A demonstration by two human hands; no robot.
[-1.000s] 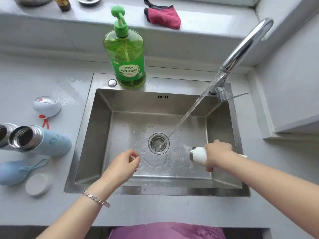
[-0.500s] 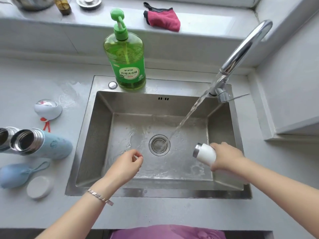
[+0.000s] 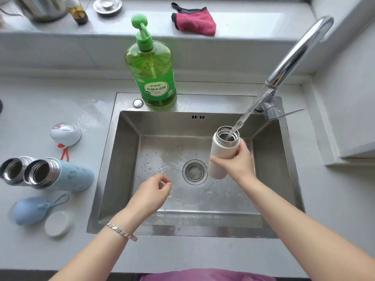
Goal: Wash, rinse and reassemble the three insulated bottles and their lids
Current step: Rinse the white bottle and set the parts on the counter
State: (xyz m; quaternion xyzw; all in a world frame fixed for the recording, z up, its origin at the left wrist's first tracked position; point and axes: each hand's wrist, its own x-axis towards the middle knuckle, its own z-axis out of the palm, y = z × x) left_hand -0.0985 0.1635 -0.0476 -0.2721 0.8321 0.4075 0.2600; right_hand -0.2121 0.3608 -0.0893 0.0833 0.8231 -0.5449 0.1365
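My right hand (image 3: pixel 236 162) grips a white insulated bottle (image 3: pixel 223 148) upright over the sink (image 3: pixel 125 159), its open steel mouth under the running stream from the tap (image 3: pixel 298 51). My left hand (image 3: pixel 151 191) hovers over the sink's front left with fingers loosely curled, holding nothing. On the counter to the left lie a light blue bottle (image 3: pixel 67 175) and another steel-mouthed bottle (image 3: pixel 11 171), both open and on their sides. Beside them rest a white lid with a red cord (image 3: pixel 66 134), a blue lid with a loop (image 3: pixel 30 209) and a round white lid (image 3: pixel 58 223).
A green dish-soap pump bottle (image 3: pixel 151 67) stands on the sink's back rim. A red cloth (image 3: pixel 194 21), a metal pot, a small bottle and a strainer plug sit on the sill behind. The drain (image 3: pixel 194 171) is in the sink's middle. A wall corner bounds the right.
My right hand has lifted the white bottle from lying sideways low in the sink, turned it upright and brought its mouth under the stream. My left hand has barely moved.
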